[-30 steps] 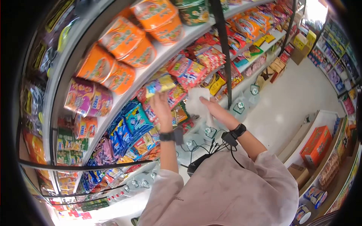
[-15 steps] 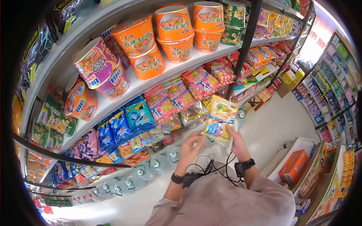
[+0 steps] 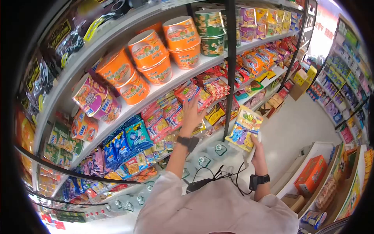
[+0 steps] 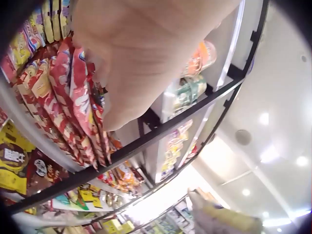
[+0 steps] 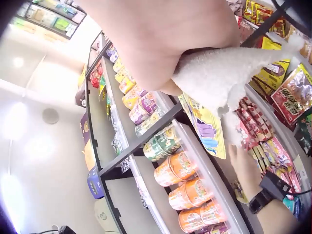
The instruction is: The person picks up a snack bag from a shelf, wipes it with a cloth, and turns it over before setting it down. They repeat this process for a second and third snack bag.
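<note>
My right hand (image 3: 258,154) grips a yellow snack packet (image 3: 245,126) with purple and blue print, held upright in front of the shelf. In the same hand a white cloth (image 5: 209,78) is bunched against the palm, partly behind the packet in the head view. My left hand (image 3: 191,117) reaches up to the lower shelf, its extended fingers at a pink-and-red snack bag (image 3: 191,93). Seen from the left wrist, a row of red bags (image 4: 66,97) stands beside that hand, whose fingertips are mostly hidden.
Orange noodle tubs (image 3: 150,54) stand stacked on the shelf above. Blue snack bags (image 3: 120,136) lie to the left on the lower shelf. A black shelf post (image 3: 230,66) rises near the right hand. Large clear bottles (image 3: 216,150) stand on the floor below.
My left hand first had the yellow packet at the shelf; the packet passed to my right hand with the cloth. The left hand has since gone back up to the pink-and-red bags.
</note>
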`<act>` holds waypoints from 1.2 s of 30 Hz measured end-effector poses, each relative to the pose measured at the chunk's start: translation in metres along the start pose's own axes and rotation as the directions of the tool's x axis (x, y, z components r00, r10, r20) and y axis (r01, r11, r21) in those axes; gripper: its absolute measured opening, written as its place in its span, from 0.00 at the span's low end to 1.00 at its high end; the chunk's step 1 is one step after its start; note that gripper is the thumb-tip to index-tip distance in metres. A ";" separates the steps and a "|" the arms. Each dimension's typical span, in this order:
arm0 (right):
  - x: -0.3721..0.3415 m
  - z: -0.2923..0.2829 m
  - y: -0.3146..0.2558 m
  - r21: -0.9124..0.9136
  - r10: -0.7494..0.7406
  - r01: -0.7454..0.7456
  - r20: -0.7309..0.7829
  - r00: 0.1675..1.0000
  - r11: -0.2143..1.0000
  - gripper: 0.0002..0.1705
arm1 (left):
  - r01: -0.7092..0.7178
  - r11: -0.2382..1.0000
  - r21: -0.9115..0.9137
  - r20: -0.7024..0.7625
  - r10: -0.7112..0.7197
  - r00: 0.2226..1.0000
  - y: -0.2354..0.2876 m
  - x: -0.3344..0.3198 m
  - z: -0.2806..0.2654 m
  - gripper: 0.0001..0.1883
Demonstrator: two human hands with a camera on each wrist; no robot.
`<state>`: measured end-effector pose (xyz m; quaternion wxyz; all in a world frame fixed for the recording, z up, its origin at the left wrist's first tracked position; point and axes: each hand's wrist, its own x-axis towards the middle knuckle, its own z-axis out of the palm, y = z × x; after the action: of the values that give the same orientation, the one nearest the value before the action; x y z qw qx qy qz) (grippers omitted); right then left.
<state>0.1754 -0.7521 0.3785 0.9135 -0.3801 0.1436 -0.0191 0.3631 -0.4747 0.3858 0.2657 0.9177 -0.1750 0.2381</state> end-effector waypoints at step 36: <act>-0.014 0.178 0.092 -0.533 -0.219 0.666 0.670 0.709 0.522 0.27 | 0.059 -0.263 -0.963 0.247 -0.773 0.584 0.056 -0.156 -0.139 0.21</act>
<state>0.2048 -0.5622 0.4369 0.6354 -0.7327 -0.2234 -0.0974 0.1610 -0.4100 0.4292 0.9226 0.3248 0.1516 0.1427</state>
